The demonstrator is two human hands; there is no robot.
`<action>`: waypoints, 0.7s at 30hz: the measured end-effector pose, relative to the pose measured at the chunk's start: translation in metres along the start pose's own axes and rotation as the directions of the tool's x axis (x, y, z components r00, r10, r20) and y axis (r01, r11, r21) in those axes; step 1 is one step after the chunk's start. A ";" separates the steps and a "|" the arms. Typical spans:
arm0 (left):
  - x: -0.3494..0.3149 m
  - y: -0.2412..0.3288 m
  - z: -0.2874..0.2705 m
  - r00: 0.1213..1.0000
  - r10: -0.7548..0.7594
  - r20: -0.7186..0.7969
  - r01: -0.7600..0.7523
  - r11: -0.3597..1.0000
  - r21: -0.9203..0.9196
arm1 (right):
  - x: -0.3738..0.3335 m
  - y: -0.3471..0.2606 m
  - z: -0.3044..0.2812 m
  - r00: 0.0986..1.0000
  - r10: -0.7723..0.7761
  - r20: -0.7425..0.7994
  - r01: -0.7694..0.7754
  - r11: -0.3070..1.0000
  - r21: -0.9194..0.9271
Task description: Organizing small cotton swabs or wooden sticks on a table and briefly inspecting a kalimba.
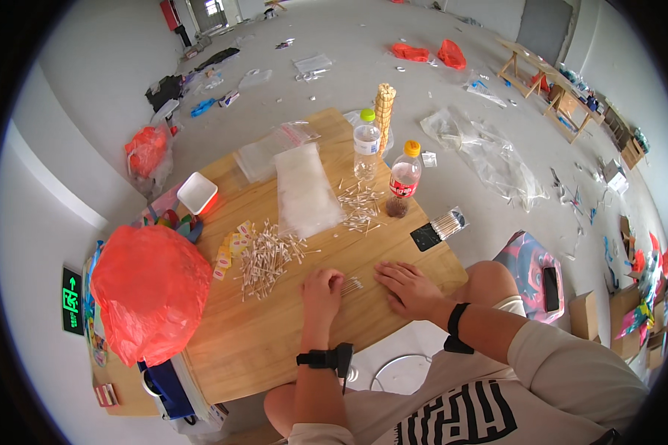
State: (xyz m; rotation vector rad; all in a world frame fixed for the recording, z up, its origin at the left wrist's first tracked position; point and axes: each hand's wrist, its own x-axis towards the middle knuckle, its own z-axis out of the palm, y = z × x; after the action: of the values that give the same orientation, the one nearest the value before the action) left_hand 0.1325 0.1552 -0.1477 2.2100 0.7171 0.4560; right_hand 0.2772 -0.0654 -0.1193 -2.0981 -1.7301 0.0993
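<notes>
My left hand [322, 291] rests on the wooden table [274, 356] with its fingers curled closed. A small bunch of cotton swabs [355, 285] sticks out from its fingertips toward the right. Just right of that bunch, my right hand [407, 286] lies flat on the wood, fingers stretched out and holding nothing. Beyond my left hand spreads a large loose heap of cotton swabs [266, 259]. A second, smaller heap of swabs [360, 206] lies farther back, beside a stack of clear plastic bags [304, 189]. Several yellow-and-white small packets [232, 248] touch the big heap's left side.
Two bottles, one green-capped [366, 148] and one yellow-capped [404, 182], stand at the back right. A pack of swabs [445, 225] lies on the right edge. A red plastic bag [152, 289] bulges at left, near a white tray [197, 193]. Litter covers the floor.
</notes>
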 end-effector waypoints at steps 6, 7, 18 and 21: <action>0.000 -0.005 -0.013 0.932 -0.289 -0.218 0.072 0.739 -0.670 | -0.001 0.003 0.000 1.000 0.000 -0.017 0.000 1.000 0.019; -0.001 -0.002 -0.014 0.896 -0.361 -0.261 -0.041 0.516 -0.855 | -0.002 0.005 -0.001 1.000 0.006 -0.020 -0.005 0.999 0.036; -0.024 -0.064 -0.094 0.802 -0.094 -0.590 0.241 0.955 0.176 | -0.001 0.000 -0.004 1.000 0.012 -0.026 -0.009 0.996 0.088; -0.030 -0.084 -0.113 0.748 -0.163 -0.643 0.373 0.905 0.204 | 0.000 -0.001 -0.005 1.000 0.028 0.002 -0.028 0.996 0.079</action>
State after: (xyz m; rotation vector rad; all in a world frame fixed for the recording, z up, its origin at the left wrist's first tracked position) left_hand 0.0205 0.2458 -0.1398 2.1879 1.5441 0.9910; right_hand 0.2781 -0.0664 -0.1143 -2.0658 -1.6696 0.1748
